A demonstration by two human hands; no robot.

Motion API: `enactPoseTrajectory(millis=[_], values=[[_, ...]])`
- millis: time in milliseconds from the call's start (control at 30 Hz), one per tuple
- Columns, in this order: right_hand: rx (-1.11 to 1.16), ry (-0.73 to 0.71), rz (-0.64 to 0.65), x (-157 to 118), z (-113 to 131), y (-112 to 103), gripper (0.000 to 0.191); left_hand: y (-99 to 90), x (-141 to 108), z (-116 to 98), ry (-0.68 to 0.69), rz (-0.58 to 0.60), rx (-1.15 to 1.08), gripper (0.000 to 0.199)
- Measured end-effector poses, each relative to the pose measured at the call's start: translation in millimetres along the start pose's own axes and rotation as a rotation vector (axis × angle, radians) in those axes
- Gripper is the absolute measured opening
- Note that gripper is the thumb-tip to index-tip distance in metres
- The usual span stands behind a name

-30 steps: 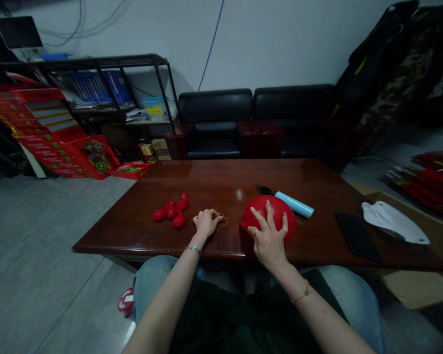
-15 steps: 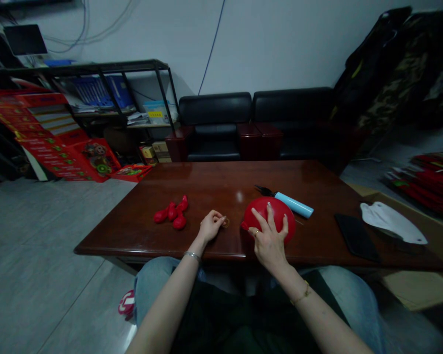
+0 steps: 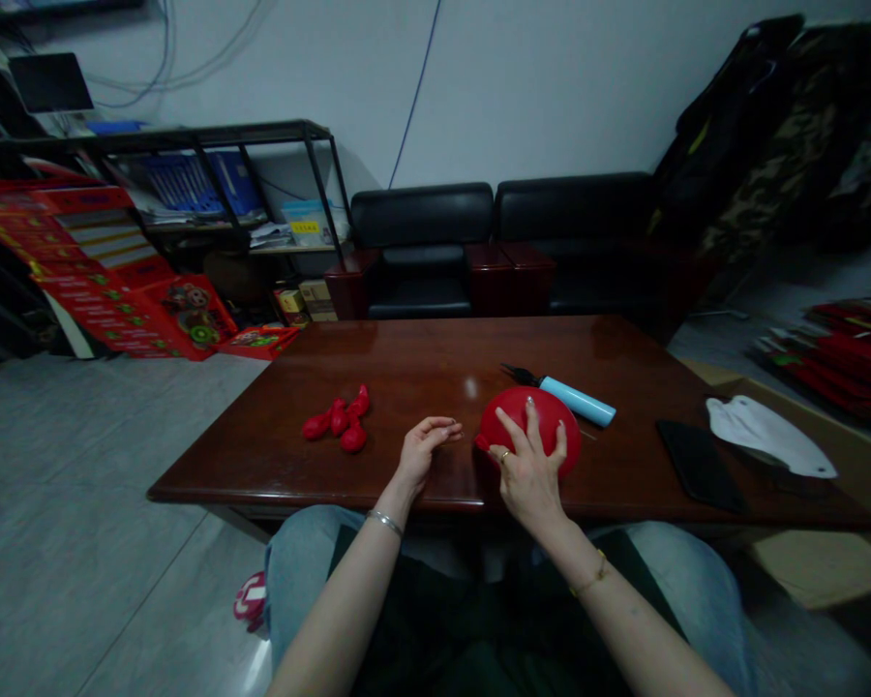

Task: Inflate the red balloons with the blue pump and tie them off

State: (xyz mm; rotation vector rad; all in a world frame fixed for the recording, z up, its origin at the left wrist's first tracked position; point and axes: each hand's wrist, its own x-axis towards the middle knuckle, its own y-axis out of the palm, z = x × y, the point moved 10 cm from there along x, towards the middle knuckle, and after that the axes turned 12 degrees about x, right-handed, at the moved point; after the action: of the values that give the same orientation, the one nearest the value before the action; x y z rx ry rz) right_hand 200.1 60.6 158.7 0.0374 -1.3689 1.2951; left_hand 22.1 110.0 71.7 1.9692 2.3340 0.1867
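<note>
My right hand (image 3: 531,474) is spread over a round red balloon (image 3: 567,418) near the table's front edge, its fingers gripping the top and the knotted side. To the left of the balloon, my left hand (image 3: 425,448) is raised above the table with its fingertips pinched together; whatever is between them is too small to make out. Several small red balloon bubbles (image 3: 339,420), joined in a cluster, lie farther left. Behind the red balloon rests a light blue hand pump (image 3: 578,401) with a black nozzle.
On the brown table (image 3: 435,358), at the right, are a black flat object (image 3: 699,465) and a white item (image 3: 769,436). Black sofas (image 3: 425,215) stand behind the table. Stacked red boxes (image 3: 108,290) are at the left, beside a metal shelf.
My left hand has moved slightly right, toward the balloon, its fingers now straighter. The small ring-like thing at its fingertips can no longer be made out. My right hand stays on the balloon.
</note>
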Motion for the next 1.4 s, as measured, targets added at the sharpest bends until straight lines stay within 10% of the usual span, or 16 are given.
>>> enactPoseTrajectory(millis=[333, 633, 1400], values=[[0.015, 0.033, 0.013, 0, -8, 1, 0.023, 17.0, -11, -18, 0.172, -0.029, 0.18, 0.033], [-0.004, 0.011, 0.044, 0, -8, 3, 0.025, 62.9, -42, -70, 0.655, 0.197, 1.096, 0.052], [0.017, -0.003, 0.157, 1, 0, 9, 0.024, 75.3, -54, -81, 0.799, 0.118, 1.302, 0.023]])
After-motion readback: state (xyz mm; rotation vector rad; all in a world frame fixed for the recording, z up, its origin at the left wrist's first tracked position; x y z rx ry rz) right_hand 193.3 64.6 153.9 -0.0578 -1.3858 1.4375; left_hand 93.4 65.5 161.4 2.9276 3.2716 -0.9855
